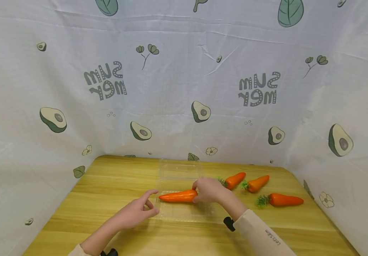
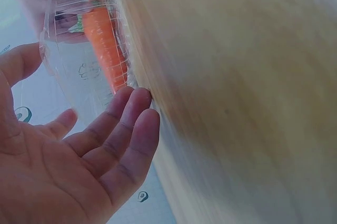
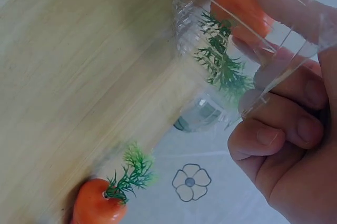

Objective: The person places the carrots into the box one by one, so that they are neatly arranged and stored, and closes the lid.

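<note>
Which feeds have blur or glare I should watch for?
Head: the clear container shows only faintly; left wrist: the table looks soft and blurred, the left hand clearer; right wrist: pale glints along the clear container's ribbed edge.

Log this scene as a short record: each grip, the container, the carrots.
Clear container: open, lid on the far side
Right grip: pinches one carrot near its leafy end, in or just over the container
Left grip: open, beside the container's left edge; contact unclear
Other carrots: three, on the wooden table, right of the container
</note>
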Motion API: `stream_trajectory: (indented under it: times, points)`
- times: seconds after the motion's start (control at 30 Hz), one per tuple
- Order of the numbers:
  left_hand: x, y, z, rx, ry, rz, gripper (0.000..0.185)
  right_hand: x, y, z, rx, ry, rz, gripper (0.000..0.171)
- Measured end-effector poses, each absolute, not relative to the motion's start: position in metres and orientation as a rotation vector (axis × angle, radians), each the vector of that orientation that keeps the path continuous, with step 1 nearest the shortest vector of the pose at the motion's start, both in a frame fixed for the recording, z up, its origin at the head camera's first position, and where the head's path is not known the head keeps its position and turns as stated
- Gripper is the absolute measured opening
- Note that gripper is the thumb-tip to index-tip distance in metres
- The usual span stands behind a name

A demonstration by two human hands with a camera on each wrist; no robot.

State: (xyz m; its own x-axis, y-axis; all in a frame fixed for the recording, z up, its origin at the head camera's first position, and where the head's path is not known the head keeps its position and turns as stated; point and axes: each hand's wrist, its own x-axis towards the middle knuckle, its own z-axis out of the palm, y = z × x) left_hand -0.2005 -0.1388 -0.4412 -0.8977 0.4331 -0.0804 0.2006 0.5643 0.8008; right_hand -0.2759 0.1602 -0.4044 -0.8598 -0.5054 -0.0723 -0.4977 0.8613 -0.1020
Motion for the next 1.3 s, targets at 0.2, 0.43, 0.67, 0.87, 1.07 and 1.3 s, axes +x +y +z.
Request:
stream_trajectory:
  times: [0.2,0.43,0.67,0.87,1.07,1.3]
  points:
    - [-0.2,-0.138,-0.439,0.527,2.532,1.242,0.072,-0.275,0.159,-0.403,-0.812,2.948,-0.082,0.031]
    - [-0.202,-0.139,-0.439,0.535,2.53,1.239,0.072,-0.274,0.161,-0.405,-0.817,2.972,-0.073,0.031]
    - [-0.203,-0.139,-0.438,0.529,2.517,1.243,0.072,-0.273,0.159,-0.404,-0.824,2.987,-0.103,0.038]
    - [-0.203,-0.138,-0.438,0.523,2.521,1.242,0.072,-0.273,0.156,-0.405,-0.882,2.981,-0.125,0.035]
    - [-0.202,-0.139,-0.436,0.518,2.517,1.252,0.073,-0.274,0.152,-0.406,-0.914,2.991,-0.093,0.032]
    - [-0.202,-0.138,-0.435,0.521,2.517,1.251,0.072,-0.274,0.149,-0.405,-0.912,3.008,-0.087,0.027]
